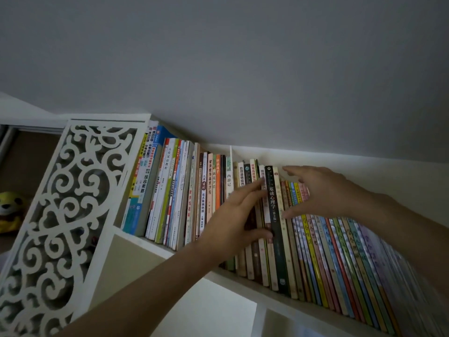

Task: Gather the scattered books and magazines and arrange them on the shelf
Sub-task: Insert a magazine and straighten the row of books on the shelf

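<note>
Wall (243,57), grey and bare, fills the upper half of your view.

Shelf (155,246), white, runs on a slant from upper left to lower right below the wall; a thin white divider (231,154) splits its row, and open white compartments lie underneath.

Side panel (60,203), white with cut-out scrollwork, closes the shelf's left end.

Books (170,190), left group: upright spines packed from the side panel to the divider, the tallest at the far left, most with Chinese titles.

Books, right group: upright from the divider onward, then a long run of thin, bright spines (340,259) leaning slightly and blurring toward the lower right edge.

Dark book (274,215), black-green spine with white Chinese lettering, stands upright in the right group between pale spines; it sits a little proud of its neighbours.

Your left hand (233,220) reaches in from lower left, fingers spread flat against the spines just left of the dark book, thumb touching that book low on its spine. It is open, gripping nothing.

Your right hand (318,190) reaches in from the right, fingers apart; the forefinger stretches over the tops of the books just right of the dark one, and the thumb rests on the thin spines below. It is open too, closed on nothing.

Soft toy (9,210), yellow, sits at the far left edge behind the side panel.
</note>
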Action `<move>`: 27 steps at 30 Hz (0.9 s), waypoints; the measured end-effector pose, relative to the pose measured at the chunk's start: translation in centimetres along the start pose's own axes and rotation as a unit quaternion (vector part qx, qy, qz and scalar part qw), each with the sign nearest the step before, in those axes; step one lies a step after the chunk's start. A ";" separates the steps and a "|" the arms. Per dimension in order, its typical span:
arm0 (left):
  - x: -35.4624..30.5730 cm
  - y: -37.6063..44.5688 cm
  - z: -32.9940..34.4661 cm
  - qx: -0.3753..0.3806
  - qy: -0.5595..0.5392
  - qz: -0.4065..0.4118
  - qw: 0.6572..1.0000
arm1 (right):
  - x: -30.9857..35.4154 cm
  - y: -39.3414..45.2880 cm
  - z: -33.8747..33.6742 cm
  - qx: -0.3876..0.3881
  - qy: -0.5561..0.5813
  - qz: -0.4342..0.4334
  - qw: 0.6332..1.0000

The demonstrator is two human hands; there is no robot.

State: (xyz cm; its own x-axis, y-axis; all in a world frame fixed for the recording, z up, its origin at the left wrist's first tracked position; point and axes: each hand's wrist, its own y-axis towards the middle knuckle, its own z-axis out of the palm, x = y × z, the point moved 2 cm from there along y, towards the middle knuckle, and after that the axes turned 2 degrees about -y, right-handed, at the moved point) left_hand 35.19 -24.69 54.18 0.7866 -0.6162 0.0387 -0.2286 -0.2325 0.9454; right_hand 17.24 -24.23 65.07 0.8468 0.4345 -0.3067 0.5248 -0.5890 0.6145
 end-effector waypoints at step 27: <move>0.7 7.3 -2.4 -0.159 -0.009 -0.212 0.964 | 1.6 2.7 0.7 0.025 0.204 -0.050 0.977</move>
State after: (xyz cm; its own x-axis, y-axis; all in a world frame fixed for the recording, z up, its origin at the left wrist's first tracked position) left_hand 35.47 -25.05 61.89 0.7596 -0.5307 -0.3759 0.3004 -0.2264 0.9266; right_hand 20.11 -25.66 65.73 0.6916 0.7210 -0.0420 0.6156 -0.5580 0.5565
